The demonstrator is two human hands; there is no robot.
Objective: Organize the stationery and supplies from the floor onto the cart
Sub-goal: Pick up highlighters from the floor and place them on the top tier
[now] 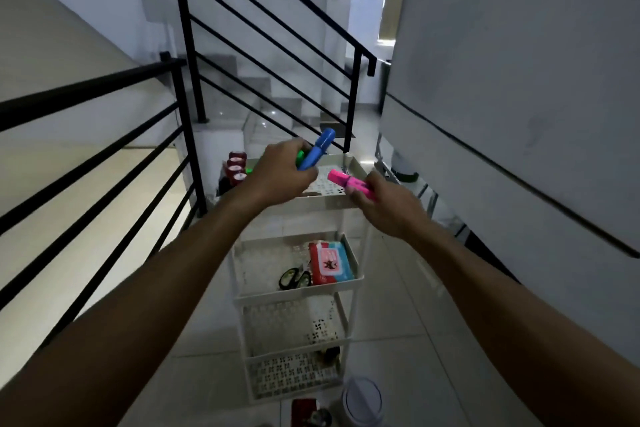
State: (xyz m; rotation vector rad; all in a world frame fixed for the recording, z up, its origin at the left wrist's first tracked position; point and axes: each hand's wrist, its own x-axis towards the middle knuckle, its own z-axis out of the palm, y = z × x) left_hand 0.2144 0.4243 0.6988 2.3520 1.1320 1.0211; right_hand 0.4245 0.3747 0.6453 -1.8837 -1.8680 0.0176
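A chunky blue highlighter marker (317, 149) is clasped in the left hand (280, 173), its capped end sticking up and away above the knuckles, and a bit of a green highlighter (300, 157) shows in the same closed fist just beside it. The right hand (384, 204) is curled around a bright pink highlighter (350, 184), which points left toward the other hand; the two hands are near each other but apart. Both hover over the top tray of a tall white plastic cart with perforated shelves (341, 201). At the far left of that top tray stand several small dark red rolls with white tops (236, 166). On the second shelf lie black-handled scissors with yellow-green trim (294, 278) just beside a flat red and light blue packet (330, 262). The lower shelves hold small dark things too dim to make out. On the pale tiled floor (415, 340) by the foot of the cart sits a round white lidded container (362, 399) and a small red object (304, 409). A black metal stair railing (187, 55) runs along the left, behind the cart.
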